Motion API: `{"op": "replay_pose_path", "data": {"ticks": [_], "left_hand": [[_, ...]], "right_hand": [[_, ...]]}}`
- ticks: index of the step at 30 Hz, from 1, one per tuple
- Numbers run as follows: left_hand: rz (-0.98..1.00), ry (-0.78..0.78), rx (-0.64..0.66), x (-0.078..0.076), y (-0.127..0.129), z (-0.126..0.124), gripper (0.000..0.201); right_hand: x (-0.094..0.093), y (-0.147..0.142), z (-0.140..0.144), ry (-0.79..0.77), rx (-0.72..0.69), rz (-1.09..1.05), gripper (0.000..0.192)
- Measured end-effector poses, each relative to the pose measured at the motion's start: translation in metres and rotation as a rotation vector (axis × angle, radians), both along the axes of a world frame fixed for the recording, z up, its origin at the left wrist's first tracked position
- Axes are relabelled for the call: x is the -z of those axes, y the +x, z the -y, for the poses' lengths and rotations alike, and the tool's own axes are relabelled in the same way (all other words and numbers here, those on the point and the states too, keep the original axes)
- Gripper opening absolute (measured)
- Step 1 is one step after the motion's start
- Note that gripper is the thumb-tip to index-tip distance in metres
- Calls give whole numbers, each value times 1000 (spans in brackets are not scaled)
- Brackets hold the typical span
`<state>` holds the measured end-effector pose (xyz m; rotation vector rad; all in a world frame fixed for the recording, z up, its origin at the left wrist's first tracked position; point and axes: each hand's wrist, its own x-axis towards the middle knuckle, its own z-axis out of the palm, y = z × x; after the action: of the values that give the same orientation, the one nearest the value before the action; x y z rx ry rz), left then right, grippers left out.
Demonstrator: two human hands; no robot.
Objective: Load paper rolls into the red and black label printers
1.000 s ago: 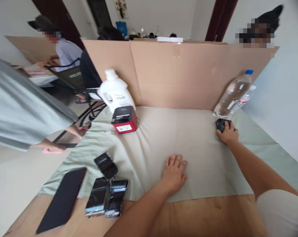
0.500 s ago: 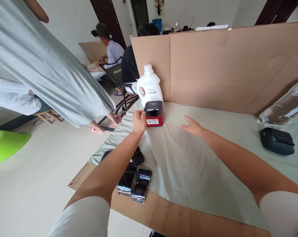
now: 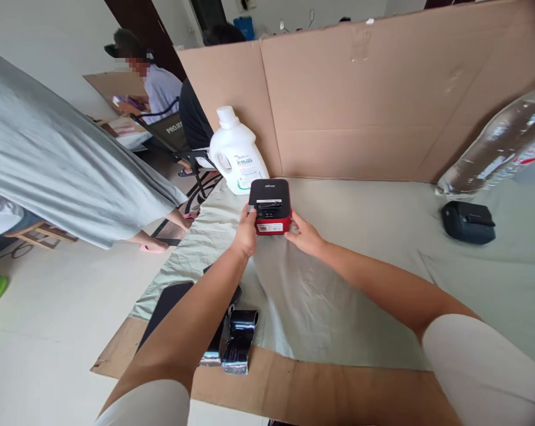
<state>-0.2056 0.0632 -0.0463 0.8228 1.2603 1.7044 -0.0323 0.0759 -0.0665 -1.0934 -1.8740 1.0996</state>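
A small red and black box-like device (image 3: pixel 271 207) with a slot in its top and a white label on its front sits on the cloth. My left hand (image 3: pixel 246 234) grips its left side, the thumb near the front top edge. On the opposite side, my right hand (image 3: pixel 306 235) holds the lower right corner with thumb and fingers. Both hands are closed on it, and the far fingertips are partly hidden. Right behind the device stands a white detergent jug (image 3: pixel 240 154) with a handle.
A cardboard panel (image 3: pixel 351 106) walls off the back. To the right lie a black device (image 3: pixel 468 222) and a clear plastic-wrapped bundle (image 3: pixel 493 148). Shiny black rolled pieces (image 3: pixel 240 340) and a dark flat item (image 3: pixel 165 305) lie by my left forearm. A person in a grey garment (image 3: pixel 72 148) stands left.
My right hand has moved left from open air onto the device's right side. My left hand remains at its left side. The view has shifted, with the device showing more of its top.
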Motion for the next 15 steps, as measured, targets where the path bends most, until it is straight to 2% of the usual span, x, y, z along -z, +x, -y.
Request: {"op": "replay_pose_path", "data": {"ticks": [4, 9, 12, 15], "left_hand": [[-38, 23, 188, -3, 72, 57, 46], [16, -212, 299, -2, 159, 131, 60], [17, -315, 351, 0, 190, 159, 64], [-28, -306, 380, 2, 202, 171, 65]], "right_hand": [[-11, 83, 75, 37, 149, 50, 81], [-23, 166, 166, 58, 301, 136, 71], [-22, 194, 199, 18, 374, 188, 68], [-13, 209, 213, 7, 370, 183, 68]]}}
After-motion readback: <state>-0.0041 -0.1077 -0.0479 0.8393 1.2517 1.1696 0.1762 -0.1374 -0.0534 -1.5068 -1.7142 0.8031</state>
